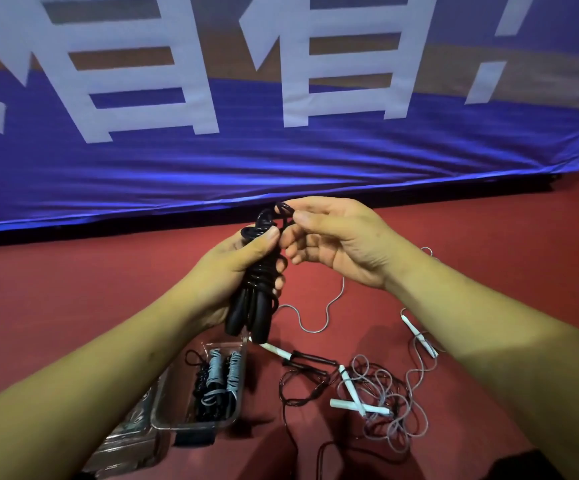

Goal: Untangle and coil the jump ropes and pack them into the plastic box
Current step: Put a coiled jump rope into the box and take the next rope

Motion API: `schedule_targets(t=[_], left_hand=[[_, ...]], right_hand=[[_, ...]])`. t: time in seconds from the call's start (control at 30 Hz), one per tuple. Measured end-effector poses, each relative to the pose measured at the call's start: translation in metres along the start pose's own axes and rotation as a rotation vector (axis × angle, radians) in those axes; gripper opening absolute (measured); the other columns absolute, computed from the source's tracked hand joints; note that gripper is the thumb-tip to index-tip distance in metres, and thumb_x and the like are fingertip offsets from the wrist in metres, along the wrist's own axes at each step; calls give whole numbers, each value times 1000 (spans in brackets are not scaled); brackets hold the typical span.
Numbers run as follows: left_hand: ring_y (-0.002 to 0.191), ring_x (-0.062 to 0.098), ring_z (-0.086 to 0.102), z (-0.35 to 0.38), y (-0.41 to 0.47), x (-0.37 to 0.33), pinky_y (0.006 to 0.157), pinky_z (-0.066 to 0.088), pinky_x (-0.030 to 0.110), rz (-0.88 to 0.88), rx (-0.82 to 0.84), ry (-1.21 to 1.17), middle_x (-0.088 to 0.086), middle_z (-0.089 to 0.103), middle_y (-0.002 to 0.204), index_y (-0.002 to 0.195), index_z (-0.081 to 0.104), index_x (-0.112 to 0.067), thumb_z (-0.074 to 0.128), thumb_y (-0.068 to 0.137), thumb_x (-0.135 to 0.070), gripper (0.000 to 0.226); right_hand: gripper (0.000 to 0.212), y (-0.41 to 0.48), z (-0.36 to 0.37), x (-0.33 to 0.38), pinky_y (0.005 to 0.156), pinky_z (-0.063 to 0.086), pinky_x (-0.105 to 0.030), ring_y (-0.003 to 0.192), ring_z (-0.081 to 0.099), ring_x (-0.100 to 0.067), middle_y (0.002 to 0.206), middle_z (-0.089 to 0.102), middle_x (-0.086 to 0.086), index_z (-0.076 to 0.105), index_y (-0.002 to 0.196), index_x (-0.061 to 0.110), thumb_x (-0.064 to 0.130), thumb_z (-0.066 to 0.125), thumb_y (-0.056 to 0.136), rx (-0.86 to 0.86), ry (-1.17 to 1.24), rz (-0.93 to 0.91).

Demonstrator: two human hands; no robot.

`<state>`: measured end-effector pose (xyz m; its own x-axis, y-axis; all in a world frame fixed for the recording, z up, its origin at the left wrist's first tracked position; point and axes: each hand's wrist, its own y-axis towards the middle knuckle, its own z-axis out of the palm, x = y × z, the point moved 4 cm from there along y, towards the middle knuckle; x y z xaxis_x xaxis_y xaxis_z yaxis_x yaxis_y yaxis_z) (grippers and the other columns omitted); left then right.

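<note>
at lower left, the clear plastic box point(186, 427) sits on the red floor point(489, 237) with coiled ropes point(217, 386), black and pale blue, already packed inside. just above it my left hand point(236, 271) grips a black jump rope point(257, 296), fingers curled round its wound cord, its two black handles pointing down side by side. my right hand point(336, 244) meets it at the top, thumb and forefinger pinching a loop of the same rope, the other fingers loosely curled. on the floor to the right, partly under my right forearm, lies a tangle of loose ropes point(385, 386), thin grey and dark cords mixed together with white handles point(345, 404) among them. a blue banner point(281, 161) with large white characters hangs behind.
</note>
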<state>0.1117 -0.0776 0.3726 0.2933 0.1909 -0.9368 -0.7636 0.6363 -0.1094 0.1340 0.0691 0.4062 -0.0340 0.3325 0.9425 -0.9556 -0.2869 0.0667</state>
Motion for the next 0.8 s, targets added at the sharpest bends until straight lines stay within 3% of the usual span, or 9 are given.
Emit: schedule_targets(t=[0.07,0.17,0.27,0.33,0.4,0.57,0.7,0.8], left_hand=[[57,23,54,1,-1,2,55,49,30,-11,7,17,9,55,74,97,55,-14,65,82,-39,31],[56,23,55,4,-3,5,53,50,29,-34,27,-22,10,54,74,113,48,-16,62,82,-40,41],[56,23,55,3,-3,5,53,50,29,-37,39,-36,9,56,73,118,48,-16,66,79,-45,51],[59,23,56,1,-3,3,55,51,29,-35,78,-34,8,57,74,129,52,-17,79,70,-52,74],[61,23,57,-2,-3,4,57,51,30,-47,111,-27,7,57,75,133,55,-25,84,62,-57,84],[59,21,59,-1,-1,10,57,52,29,-65,122,-93,8,56,76,114,64,-22,86,59,-58,69],[58,21,58,-3,-2,9,54,52,29,-73,107,-87,8,56,75,124,56,-15,87,57,-57,85],[59,22,59,-3,-1,9,53,52,30,-88,107,-62,8,56,76,128,53,-15,87,57,-57,89]], right_hand=[[15,1,-1,-2,61,54,-30,63,61,-24,74,64,-15,58,108,3,7,52,94,-38,-81,-3],[6,3,-5,-2,51,44,-27,56,52,-18,68,60,-4,63,96,10,11,58,92,-156,-215,-38],[10,4,-8,-4,49,41,-25,60,53,-15,93,63,-5,62,100,8,14,58,93,-206,-133,-37],[11,5,-6,-6,46,43,-20,57,55,-12,101,65,-8,59,102,5,13,54,96,-188,-7,-6],[10,4,-6,-8,45,44,-17,53,52,-9,93,67,-7,59,99,5,11,53,96,-184,33,22],[7,5,-7,-6,44,39,-20,47,47,-12,76,64,-13,58,82,3,0,63,88,-228,-149,47],[16,7,-5,-1,41,39,-22,44,47,-13,68,62,-14,60,71,4,-3,69,82,-237,-287,18],[11,7,-5,3,41,40,-23,44,47,-14,67,61,-15,62,75,-1,-2,69,83,-241,-399,10]])
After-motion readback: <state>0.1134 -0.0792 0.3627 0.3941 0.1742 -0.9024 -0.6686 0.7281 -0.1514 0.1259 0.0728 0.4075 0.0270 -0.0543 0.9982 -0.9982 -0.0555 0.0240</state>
